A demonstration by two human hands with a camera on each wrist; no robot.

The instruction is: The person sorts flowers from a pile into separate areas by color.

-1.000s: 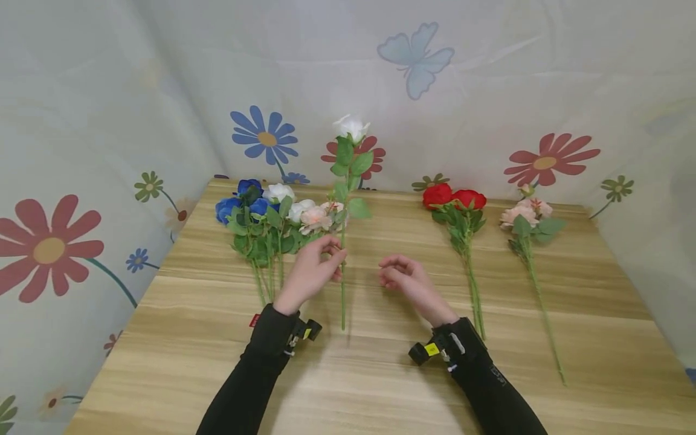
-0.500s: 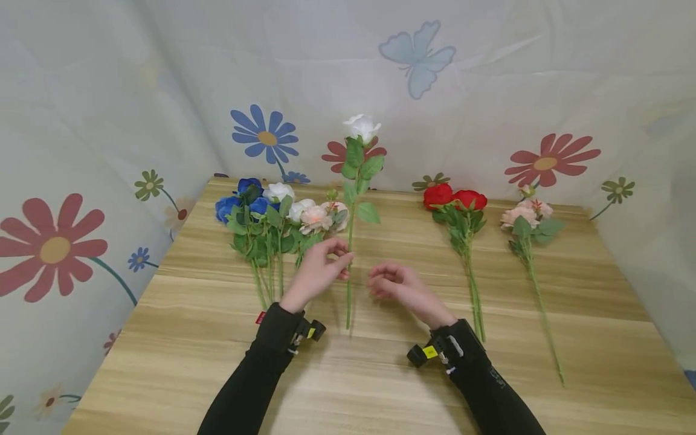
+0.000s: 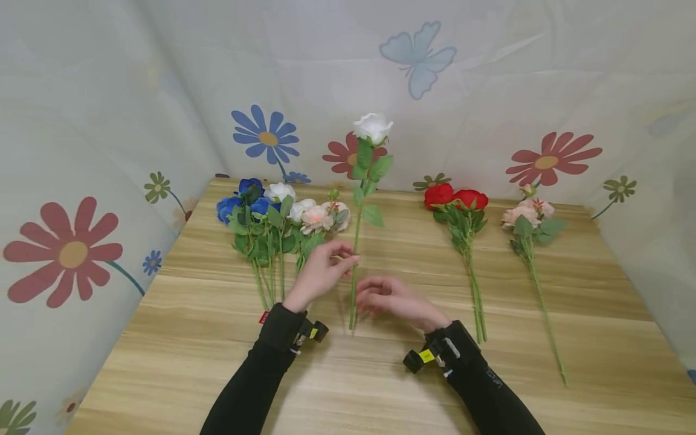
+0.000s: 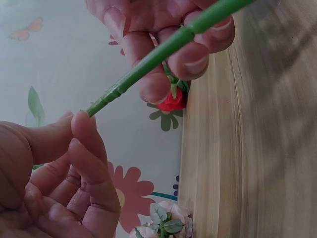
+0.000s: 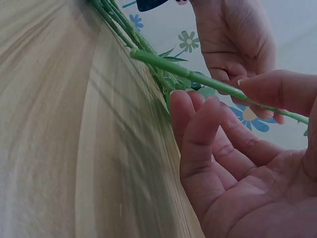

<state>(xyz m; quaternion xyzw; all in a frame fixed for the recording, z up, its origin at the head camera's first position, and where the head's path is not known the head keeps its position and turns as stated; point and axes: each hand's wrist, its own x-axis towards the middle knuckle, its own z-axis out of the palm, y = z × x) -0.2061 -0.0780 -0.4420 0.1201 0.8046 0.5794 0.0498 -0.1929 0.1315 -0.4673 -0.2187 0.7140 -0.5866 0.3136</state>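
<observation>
My left hand (image 3: 324, 270) pinches the green stem of a white artificial rose (image 3: 373, 128) between thumb and fingertips, holding it upright above the table. In the left wrist view the stem (image 4: 143, 67) runs out from that pinch towards its lower end. My right hand (image 3: 394, 300) is beside the lower stem with loosely bent, parted fingers. Its thumb and fingers (image 5: 198, 144) lie on either side of the stem in the right wrist view, not closed on it; whether they touch it I cannot tell.
Left on the wooden table (image 3: 380, 386) lie blue flowers (image 3: 239, 205), white roses (image 3: 280, 192) and pink flowers (image 3: 318, 217). Two red flowers (image 3: 455, 197) and a pink flower stem (image 3: 524, 215) lie to the right. A printed cloth backdrop (image 3: 489, 90) stands behind.
The white rose and my left hand have shifted a little to the right. My right hand has moved left and down to the lower stem.
</observation>
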